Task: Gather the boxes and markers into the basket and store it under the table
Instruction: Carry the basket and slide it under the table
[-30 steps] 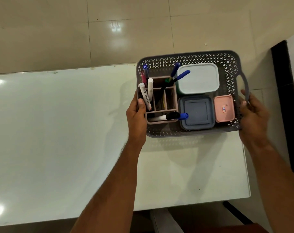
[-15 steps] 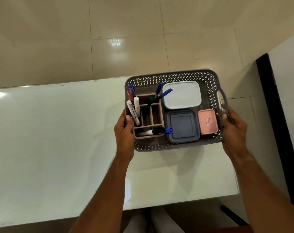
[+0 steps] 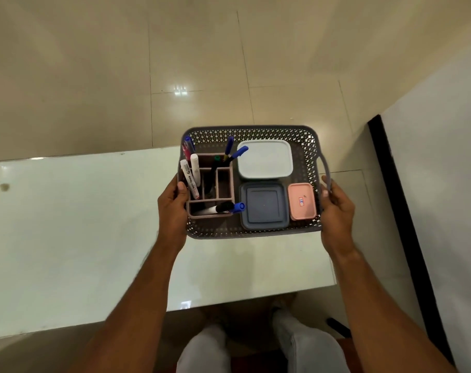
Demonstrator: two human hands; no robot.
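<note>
Above the desk (image 3: 67, 224): basket (image 3: 251, 232) is hanging level, clear of the top
Basket: stiff perforated plastic, probably light; side handles are offering the best hold
Hands: left hand (image 3: 172, 211) and right hand (image 3: 336, 211) are gripping opposite sides
Boxes: white box (image 3: 265, 160), blue box (image 3: 264, 205), pink box (image 3: 301, 201) are lying flat, loose
Markers (image 3: 191, 173): standing in organizer (image 3: 223, 184), liable to tip
Obstacle: desk edge and the person's legs (image 3: 202, 351) are standing before the space underneath

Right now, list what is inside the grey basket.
The basket holds a pink organiser with markers, a white box, a blue box and a small pink box. All lids are shut, so their contents are hidden.
</note>
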